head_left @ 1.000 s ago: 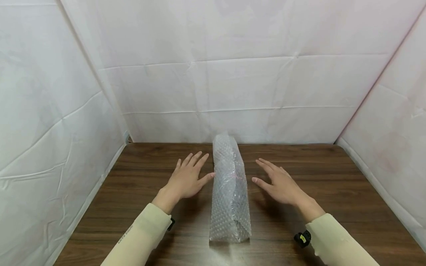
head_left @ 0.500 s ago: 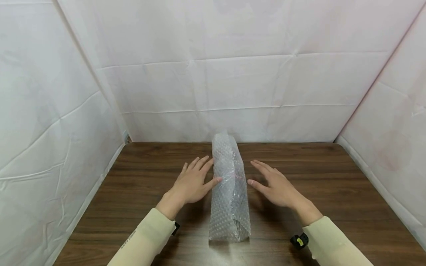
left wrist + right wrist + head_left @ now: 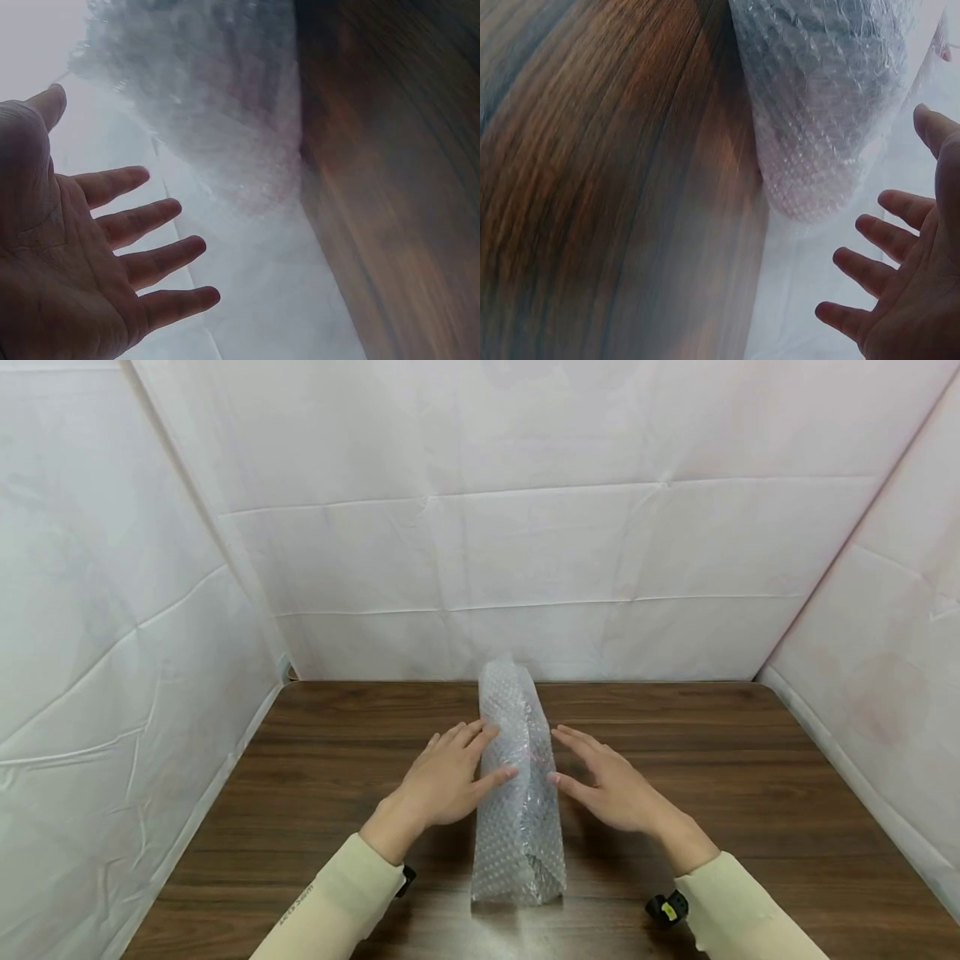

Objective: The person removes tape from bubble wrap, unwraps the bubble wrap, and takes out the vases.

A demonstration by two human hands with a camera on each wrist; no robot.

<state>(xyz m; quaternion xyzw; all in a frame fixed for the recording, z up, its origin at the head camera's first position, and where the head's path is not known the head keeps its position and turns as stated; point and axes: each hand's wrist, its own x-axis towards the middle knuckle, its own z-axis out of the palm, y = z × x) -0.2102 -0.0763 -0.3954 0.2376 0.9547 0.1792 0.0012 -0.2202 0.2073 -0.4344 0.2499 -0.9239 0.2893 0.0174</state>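
A long package in clear bubble wrap (image 3: 513, 827) lies on the table, its length running away from me; what is inside cannot be made out. My left hand (image 3: 442, 781) is at its left side, fingers spread and fairly straight, with thumb and index finger over the wrap in the head view. On the other side my right hand (image 3: 618, 785) has its fingertips close to the wrap's right edge. In the left wrist view the left hand (image 3: 75, 255) shows an unfolded palm beside the bubble wrap (image 3: 217, 97). The right wrist view shows the right hand (image 3: 915, 277) likewise extended.
The dark wood-grain table (image 3: 315, 760) extends on both sides of the package. White cloth walls (image 3: 540, 552) enclose it at the back, left and right. A black band with a small device (image 3: 667, 908) sits at the right wrist.
Both hands have moved inward toward the bubble-wrapped package, the left rightward until its thumb and index finger overlap it, the right leftward to its edge. The package has stayed put.
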